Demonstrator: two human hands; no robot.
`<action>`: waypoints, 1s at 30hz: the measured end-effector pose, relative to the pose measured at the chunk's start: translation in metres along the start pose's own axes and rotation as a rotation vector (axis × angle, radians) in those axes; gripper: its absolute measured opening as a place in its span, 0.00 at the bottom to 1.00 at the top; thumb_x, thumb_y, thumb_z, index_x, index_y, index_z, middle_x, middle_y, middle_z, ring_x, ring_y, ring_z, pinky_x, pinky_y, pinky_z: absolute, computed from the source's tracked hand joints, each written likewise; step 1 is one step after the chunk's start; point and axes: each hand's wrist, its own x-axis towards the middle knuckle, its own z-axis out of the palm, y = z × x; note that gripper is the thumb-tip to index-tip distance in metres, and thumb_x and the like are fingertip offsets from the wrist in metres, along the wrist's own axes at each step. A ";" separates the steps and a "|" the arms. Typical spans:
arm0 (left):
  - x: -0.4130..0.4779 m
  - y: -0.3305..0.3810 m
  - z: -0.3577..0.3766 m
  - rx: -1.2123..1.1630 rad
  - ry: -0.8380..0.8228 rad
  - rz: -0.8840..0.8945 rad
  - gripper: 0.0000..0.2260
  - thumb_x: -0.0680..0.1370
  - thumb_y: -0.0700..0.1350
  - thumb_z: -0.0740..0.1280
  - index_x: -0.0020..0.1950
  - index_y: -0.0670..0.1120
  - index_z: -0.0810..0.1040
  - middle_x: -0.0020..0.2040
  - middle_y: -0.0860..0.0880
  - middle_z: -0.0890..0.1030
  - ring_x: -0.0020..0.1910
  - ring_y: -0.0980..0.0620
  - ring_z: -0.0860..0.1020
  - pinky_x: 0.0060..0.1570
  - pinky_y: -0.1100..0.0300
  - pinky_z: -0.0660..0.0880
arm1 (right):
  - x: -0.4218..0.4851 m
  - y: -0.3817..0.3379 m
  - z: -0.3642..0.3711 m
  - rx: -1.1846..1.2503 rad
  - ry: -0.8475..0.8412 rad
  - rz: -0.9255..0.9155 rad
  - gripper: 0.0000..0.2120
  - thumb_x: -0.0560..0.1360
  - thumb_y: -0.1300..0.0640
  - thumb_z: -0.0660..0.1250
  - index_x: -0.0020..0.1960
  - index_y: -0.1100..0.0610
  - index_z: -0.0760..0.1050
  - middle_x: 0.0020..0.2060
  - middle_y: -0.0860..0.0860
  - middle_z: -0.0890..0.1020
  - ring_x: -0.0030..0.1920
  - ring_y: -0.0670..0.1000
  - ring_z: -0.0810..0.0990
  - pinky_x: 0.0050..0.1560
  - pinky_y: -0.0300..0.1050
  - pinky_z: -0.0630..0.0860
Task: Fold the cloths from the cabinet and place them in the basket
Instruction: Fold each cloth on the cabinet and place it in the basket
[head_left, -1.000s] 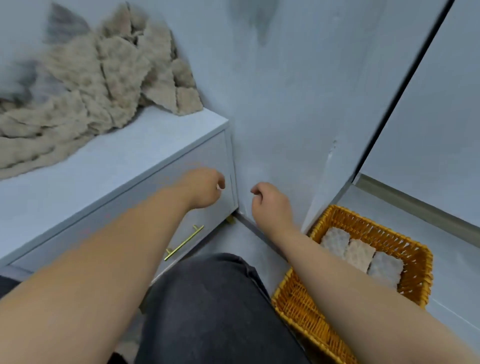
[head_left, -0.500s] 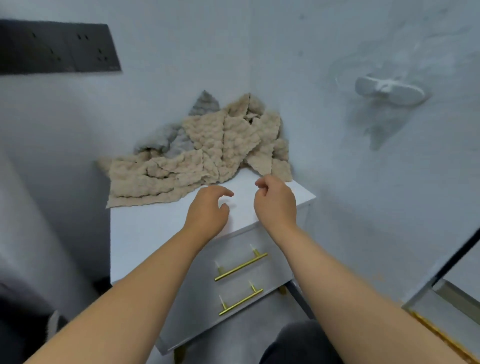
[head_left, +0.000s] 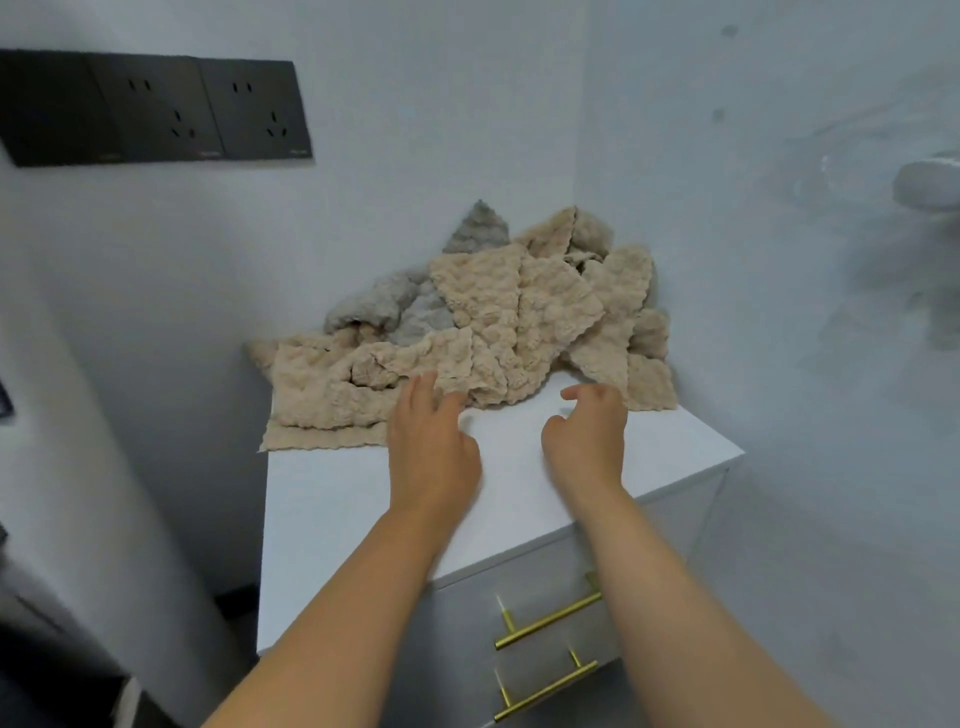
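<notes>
Pickup step, seemingly: beige cloths (head_left: 483, 332) heaped at the back of the cabinet (head_left: 353, 519); left hand (head_left: 434, 447) flat, fingertips at the pile's edge, right hand (head_left: 587, 436) loosely curled, either grip empty. Next, pinch one cloth free.

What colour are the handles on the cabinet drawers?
The drawer handles are gold; the head view shows them best.

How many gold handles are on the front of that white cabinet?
2. The upper gold handle is on the cabinet front, the lower gold handle directly below it. The front runs past the picture's bottom edge, so more may be hidden.
</notes>
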 end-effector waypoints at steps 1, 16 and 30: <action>0.006 -0.003 0.003 -0.002 0.067 0.024 0.19 0.70 0.33 0.64 0.61 0.40 0.77 0.71 0.38 0.67 0.73 0.38 0.60 0.71 0.43 0.58 | 0.003 0.001 0.004 -0.013 -0.006 -0.006 0.17 0.73 0.67 0.60 0.61 0.60 0.72 0.64 0.55 0.68 0.64 0.55 0.66 0.61 0.49 0.69; 0.042 -0.052 -0.017 0.109 0.019 -0.386 0.36 0.75 0.50 0.65 0.78 0.52 0.48 0.77 0.44 0.56 0.76 0.43 0.48 0.71 0.35 0.46 | -0.001 -0.001 0.016 -0.029 -0.074 -0.101 0.16 0.75 0.64 0.60 0.62 0.58 0.70 0.61 0.52 0.71 0.62 0.52 0.68 0.53 0.42 0.66; 0.047 -0.033 -0.032 -0.416 0.187 -0.299 0.06 0.74 0.38 0.66 0.48 0.48 0.77 0.46 0.53 0.77 0.43 0.53 0.72 0.35 0.61 0.65 | 0.000 -0.003 0.014 0.066 -0.123 -0.091 0.16 0.76 0.61 0.60 0.64 0.57 0.70 0.62 0.53 0.72 0.62 0.52 0.70 0.53 0.42 0.65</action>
